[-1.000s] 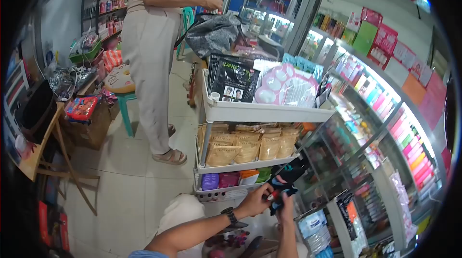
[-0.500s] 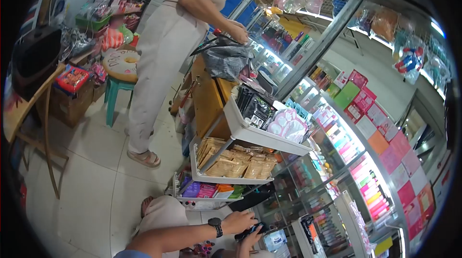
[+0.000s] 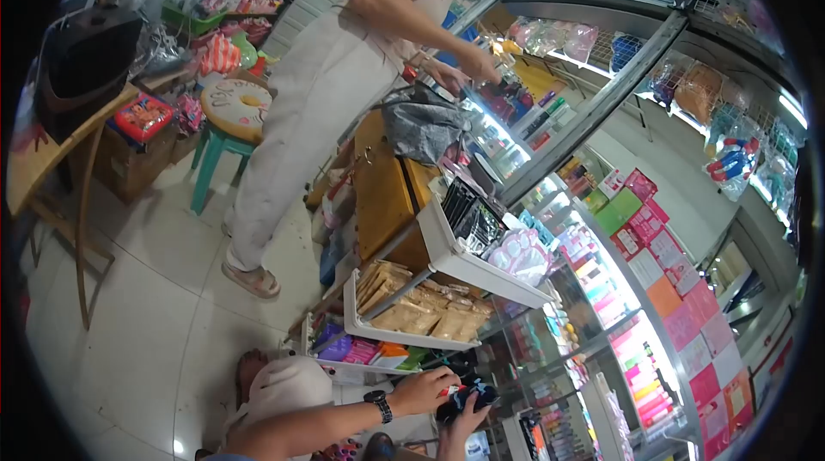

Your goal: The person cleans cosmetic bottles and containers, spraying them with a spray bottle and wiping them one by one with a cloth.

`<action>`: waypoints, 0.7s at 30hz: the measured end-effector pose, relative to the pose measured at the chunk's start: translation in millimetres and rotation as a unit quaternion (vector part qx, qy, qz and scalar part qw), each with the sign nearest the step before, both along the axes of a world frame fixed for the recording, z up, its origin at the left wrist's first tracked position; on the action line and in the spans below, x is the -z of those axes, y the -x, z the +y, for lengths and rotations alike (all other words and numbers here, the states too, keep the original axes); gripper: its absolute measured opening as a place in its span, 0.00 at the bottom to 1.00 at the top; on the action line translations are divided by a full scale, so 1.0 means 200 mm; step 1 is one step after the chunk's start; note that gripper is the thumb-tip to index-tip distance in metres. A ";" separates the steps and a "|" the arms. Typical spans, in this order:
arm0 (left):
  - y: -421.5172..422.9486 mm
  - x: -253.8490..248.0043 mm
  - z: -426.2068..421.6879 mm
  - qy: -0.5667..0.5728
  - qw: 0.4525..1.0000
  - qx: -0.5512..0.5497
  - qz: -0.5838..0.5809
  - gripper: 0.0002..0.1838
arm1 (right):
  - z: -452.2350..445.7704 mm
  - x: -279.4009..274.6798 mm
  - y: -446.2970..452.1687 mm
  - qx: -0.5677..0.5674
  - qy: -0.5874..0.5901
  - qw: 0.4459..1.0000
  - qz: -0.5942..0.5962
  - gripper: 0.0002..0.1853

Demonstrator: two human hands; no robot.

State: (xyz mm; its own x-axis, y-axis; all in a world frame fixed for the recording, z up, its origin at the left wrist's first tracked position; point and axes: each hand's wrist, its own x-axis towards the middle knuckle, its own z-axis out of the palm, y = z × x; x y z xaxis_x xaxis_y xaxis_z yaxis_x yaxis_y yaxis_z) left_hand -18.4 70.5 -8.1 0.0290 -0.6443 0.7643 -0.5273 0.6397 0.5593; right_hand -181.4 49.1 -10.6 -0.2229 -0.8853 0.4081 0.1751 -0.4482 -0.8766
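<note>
My left hand (image 3: 424, 392), with a black watch (image 3: 378, 407) on its wrist, pinches a small red item (image 3: 449, 390) whose kind I cannot make out. Just to the right, my right hand (image 3: 467, 423) grips a dark object with light blue marks (image 3: 471, 398), perhaps a pouch; its shape is partly hidden by the fingers. The red item is close against the dark object. Below my left forearm, several small dark and red items (image 3: 339, 450) lie low at the frame's bottom edge.
A white tiered rack (image 3: 485, 276) holds gold packets (image 3: 421, 302) and other packaged goods. Behind it stands a glass display case (image 3: 593, 306). Another person (image 3: 296, 109) stands at the wooden cabinet (image 3: 382, 195). A teal stool (image 3: 215, 160) and a wooden chair (image 3: 77, 169) are left.
A red item now shows in my left fingers, and the dark object is more visible. The other person has leaned right, reaching one hand toward the display. The camera view has shifted.
</note>
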 end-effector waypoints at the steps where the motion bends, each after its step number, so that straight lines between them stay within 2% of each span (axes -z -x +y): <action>1: -0.02 0.00 -0.02 -0.043 0.999 0.007 0.031 0.15 | -0.09 0.01 -0.01 -0.010 -0.005 1.000 -0.008 0.16; 3: -0.04 0.03 -0.05 -0.133 0.986 0.022 0.093 0.18 | -0.27 0.07 0.01 -0.009 0.032 0.994 0.104 0.17; 5: -0.06 0.06 -0.10 -0.150 0.971 0.061 0.176 0.18 | -0.30 0.02 -0.05 -0.039 -0.014 0.993 0.113 0.18; 6: -0.05 0.08 -0.13 -0.166 0.970 0.060 0.167 0.18 | -0.32 0.01 -0.08 -0.037 -0.030 0.993 0.103 0.18; 8: -0.02 0.12 -0.17 -0.157 0.949 0.080 0.260 0.11 | -0.32 0.05 -0.07 -0.161 -0.043 0.985 -0.035 0.16; 9: -0.02 0.08 -0.14 -0.295 0.884 0.158 0.327 0.08 | -0.35 0.12 0.01 -0.180 -0.083 0.980 -0.017 0.16; 10: 0.01 0.21 -0.22 -0.244 0.901 0.186 0.305 0.07 | -0.33 0.16 -0.01 -0.178 -0.091 0.980 -0.023 0.16; 11: 0.02 0.21 -0.20 -0.262 0.892 0.196 0.311 0.07 | -0.31 0.10 -0.03 -0.199 -0.117 0.973 -0.019 0.22; 12: 0.03 0.21 -0.20 -0.285 0.879 0.219 0.314 0.07 | -0.29 0.05 -0.02 -0.188 -0.122 0.975 0.003 0.21; 13: 0.05 0.24 -0.19 -0.397 0.806 0.209 0.385 0.12 | -0.27 -0.02 0.04 -0.077 -0.230 0.949 0.200 0.18; 14: 0.02 0.29 -0.21 -0.379 0.580 0.404 0.598 0.16 | -0.30 0.01 0.07 -0.078 -0.174 0.962 0.194 0.15; 15: 0.04 0.32 -0.24 -0.430 0.528 0.455 0.574 0.16 | -0.48 0.34 0.19 -0.107 -0.089 0.966 0.216 0.13; 16: 0.07 0.17 -0.24 -0.409 0.707 0.369 0.444 0.16 | -0.42 0.17 0.20 -0.053 -0.093 0.978 0.181 0.11; 17: 0.11 0.03 -0.24 -0.340 0.859 0.246 0.293 0.16 | -0.37 0.01 0.13 -0.027 -0.092 0.986 0.139 0.08; 18: 0.14 -0.04 -0.23 -0.245 0.958 0.088 0.117 0.16 | -0.42 0.07 0.16 -0.003 -0.079 0.984 0.161 0.10; 19: 0.15 0.01 -0.23 -0.218 0.969 0.075 0.091 0.17 | -0.38 0.16 0.19 -0.057 -0.109 0.991 0.046 0.15; 20: 0.18 0.01 -0.22 -0.261 0.947 0.107 0.154 0.22 | -0.36 0.21 0.25 -0.122 -0.134 0.981 -0.074 0.20; 21: 0.13 -0.06 -0.19 -0.249 0.954 0.100 0.133 0.24 | -0.30 0.03 0.19 -0.117 -0.176 0.975 -0.061 0.19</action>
